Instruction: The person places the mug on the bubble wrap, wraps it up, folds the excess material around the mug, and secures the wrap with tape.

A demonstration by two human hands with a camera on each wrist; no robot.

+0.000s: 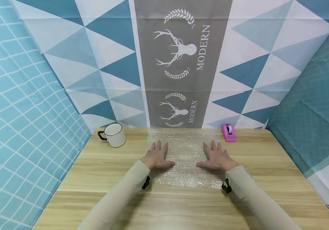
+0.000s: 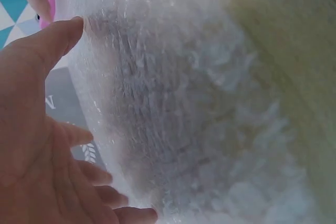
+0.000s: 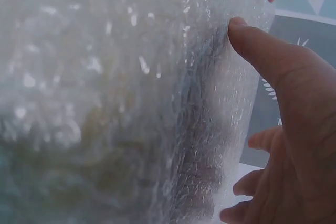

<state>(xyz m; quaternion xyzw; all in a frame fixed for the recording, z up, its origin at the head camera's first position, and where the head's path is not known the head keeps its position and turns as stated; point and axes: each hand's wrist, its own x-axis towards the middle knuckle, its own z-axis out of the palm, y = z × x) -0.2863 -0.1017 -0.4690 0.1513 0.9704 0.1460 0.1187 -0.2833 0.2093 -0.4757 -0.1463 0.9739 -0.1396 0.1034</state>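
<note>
A clear sheet of bubble wrap (image 1: 185, 172) lies spread flat on the wooden table, its far edge near the back wall. On its left part rests my left hand (image 1: 159, 157), fingers spread and thumb pointing inward. My right hand (image 1: 217, 158) mirrors it on the right part, fingers spread too. In the left wrist view the fingertips (image 2: 137, 214) touch the shiny, bumpy bubble wrap (image 2: 157, 98). The right wrist view shows the thumb (image 3: 257, 43) against the same film, with the other fingers fanned out below. Neither hand holds anything.
A white enamel mug (image 1: 115, 135) with a dark rim and handle stands at the back left of the table (image 1: 178, 210). Behind the sheet's right corner sits a pink tape dispenser (image 1: 229, 136). Patterned cloth walls close off the back and both sides.
</note>
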